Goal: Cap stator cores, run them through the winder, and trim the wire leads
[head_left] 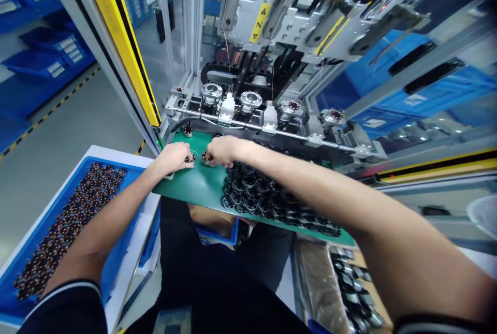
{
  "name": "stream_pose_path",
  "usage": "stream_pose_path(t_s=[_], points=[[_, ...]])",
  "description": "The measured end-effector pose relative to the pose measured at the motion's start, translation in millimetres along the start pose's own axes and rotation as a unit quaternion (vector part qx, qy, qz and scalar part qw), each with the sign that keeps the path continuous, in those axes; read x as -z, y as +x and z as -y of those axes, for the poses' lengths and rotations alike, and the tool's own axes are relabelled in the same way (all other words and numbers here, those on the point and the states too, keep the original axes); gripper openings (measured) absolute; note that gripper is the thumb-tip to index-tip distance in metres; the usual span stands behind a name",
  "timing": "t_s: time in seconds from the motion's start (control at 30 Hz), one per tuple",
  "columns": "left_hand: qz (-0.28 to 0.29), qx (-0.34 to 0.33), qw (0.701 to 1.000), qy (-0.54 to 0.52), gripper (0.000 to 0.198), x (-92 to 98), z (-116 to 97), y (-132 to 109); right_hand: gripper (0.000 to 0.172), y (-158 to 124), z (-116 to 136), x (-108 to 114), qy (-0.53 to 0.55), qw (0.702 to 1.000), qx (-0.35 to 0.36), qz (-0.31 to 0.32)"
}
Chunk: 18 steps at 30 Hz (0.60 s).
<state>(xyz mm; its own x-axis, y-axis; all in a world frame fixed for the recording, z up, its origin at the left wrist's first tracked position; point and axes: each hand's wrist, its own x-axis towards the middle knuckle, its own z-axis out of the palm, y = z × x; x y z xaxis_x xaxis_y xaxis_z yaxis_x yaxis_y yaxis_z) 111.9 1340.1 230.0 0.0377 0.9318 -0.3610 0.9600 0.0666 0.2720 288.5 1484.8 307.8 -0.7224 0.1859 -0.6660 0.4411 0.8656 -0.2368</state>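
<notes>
My left hand (175,159) is closed around a small copper-wound motor stator (190,158), just above the left part of the green work surface (198,185). Facing it, my right hand (225,150) grips a second stator (206,158) between its fingertips; the fingers partly cover both parts. Another stator (188,130) stands at the back left corner of the green surface. To the right, under my right forearm, black ring-shaped parts (250,194) lie in a dense pile.
Behind the surface runs a machine rail with several round metal fixtures (251,99). Above hangs a machine head (287,18) with thin wires. A yellow light-curtain post (122,44) rises at left. A blue tray (134,178) holds many stators. Metal cylinders (355,292) lie in a box at lower right.
</notes>
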Motion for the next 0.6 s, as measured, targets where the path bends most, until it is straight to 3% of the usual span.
stream_pose_path(t_s=[0.1,0.17,0.23,0.33,0.4,0.5,0.6], points=[[-0.018,0.012,1.0,0.015,0.026,2.7,-2,-10,0.023,14,26,-24,-0.041,0.998,0.016,-0.036],[-0.03,0.018,0.999,0.018,0.03,8.4,-2,-22,0.029,6,21,-20,-0.048,0.995,0.029,-0.083],[-0.056,0.022,0.998,0.015,0.037,19.2,-2,-35,0.041,-17,-2,-4,-0.051,0.99,0.028,-0.132],[-0.111,0.014,0.994,0.002,0.043,47.0,-16,-40,0.044,-67,-64,32,-0.06,0.977,-0.027,-0.201],[-0.157,-0.015,0.988,-0.007,0.042,70.6,-39,-25,0.045,-105,-119,56,-0.075,0.964,-0.128,-0.222],[-0.213,-0.087,0.973,0.002,0.042,105.1,-92,26,0.053,-159,-207,76,-0.097,0.932,-0.268,-0.225],[-0.22,-0.144,0.964,0.033,0.047,128.2,-152,105,0.065,-195,-280,67,-0.054,0.9,-0.373,-0.219]])
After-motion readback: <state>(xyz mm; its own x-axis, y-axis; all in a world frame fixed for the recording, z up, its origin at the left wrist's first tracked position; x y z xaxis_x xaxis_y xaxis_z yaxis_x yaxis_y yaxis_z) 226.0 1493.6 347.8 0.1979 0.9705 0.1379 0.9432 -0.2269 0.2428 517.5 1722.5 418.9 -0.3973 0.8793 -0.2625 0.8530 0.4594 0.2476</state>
